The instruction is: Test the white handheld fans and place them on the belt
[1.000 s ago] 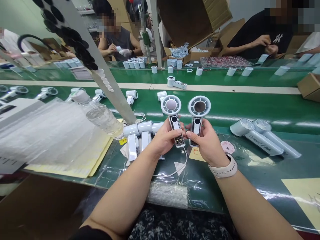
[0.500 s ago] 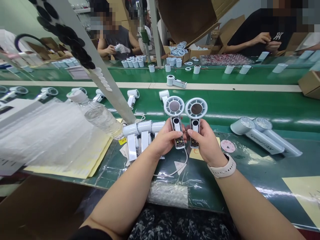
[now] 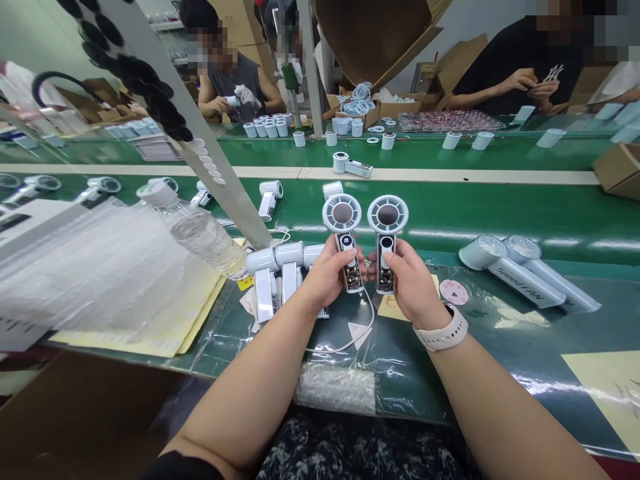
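1. Gripping a white handheld fan (image 3: 345,233) in my left hand (image 3: 326,272) and a second fan (image 3: 387,233) in my right hand (image 3: 410,283), fingers closed round both handles.
2. Both are held above the green table (image 3: 425,393).
3. They seem light but delicate: with bare circuit boards (image 3: 354,280) showing, I would hold the handle sides.

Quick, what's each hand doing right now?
Left hand: closed, holding a white handheld fan with its circuit board showing.
Right hand: closed, holding another white handheld fan, circuit board showing too.
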`<state>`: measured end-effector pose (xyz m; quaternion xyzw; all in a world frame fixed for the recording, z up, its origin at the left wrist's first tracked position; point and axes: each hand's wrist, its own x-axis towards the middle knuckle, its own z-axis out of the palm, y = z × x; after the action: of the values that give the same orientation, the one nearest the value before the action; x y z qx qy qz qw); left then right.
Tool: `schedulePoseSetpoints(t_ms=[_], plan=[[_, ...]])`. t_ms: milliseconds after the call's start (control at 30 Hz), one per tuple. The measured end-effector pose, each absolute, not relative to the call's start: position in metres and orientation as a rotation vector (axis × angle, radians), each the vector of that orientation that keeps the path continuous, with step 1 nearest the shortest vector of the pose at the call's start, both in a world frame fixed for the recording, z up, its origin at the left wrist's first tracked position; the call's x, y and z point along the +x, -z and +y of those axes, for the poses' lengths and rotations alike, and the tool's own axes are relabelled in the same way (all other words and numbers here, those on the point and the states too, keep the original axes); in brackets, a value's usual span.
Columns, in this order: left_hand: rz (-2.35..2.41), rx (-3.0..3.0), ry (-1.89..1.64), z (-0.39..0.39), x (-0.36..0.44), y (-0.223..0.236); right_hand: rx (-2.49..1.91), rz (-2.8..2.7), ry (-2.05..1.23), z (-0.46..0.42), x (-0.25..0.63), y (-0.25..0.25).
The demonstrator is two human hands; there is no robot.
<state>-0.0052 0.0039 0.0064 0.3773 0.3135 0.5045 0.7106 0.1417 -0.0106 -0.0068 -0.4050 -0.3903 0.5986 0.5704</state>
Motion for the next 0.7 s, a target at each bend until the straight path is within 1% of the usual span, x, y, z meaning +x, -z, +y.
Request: schedulePoseSetpoints(t_ms=[100,333,700], plan=[[0.641,0.883,-1.098,0.0018,-0.0060,-0.0079,-0.929,-0.934,-1.399,-0.0102,0.1446,0.0073],[0.716,0.865,-1.126,0.0032,-0.0057,-0.0051,-0.874,-0.933,-1.426,-0.0108,0.1454,0.0042],[0.725,0.856,-1.124,0.0062,-0.0059,-0.0016,-0.947,-0.896,-1.469,-0.0102,0.1428,0.0005]])
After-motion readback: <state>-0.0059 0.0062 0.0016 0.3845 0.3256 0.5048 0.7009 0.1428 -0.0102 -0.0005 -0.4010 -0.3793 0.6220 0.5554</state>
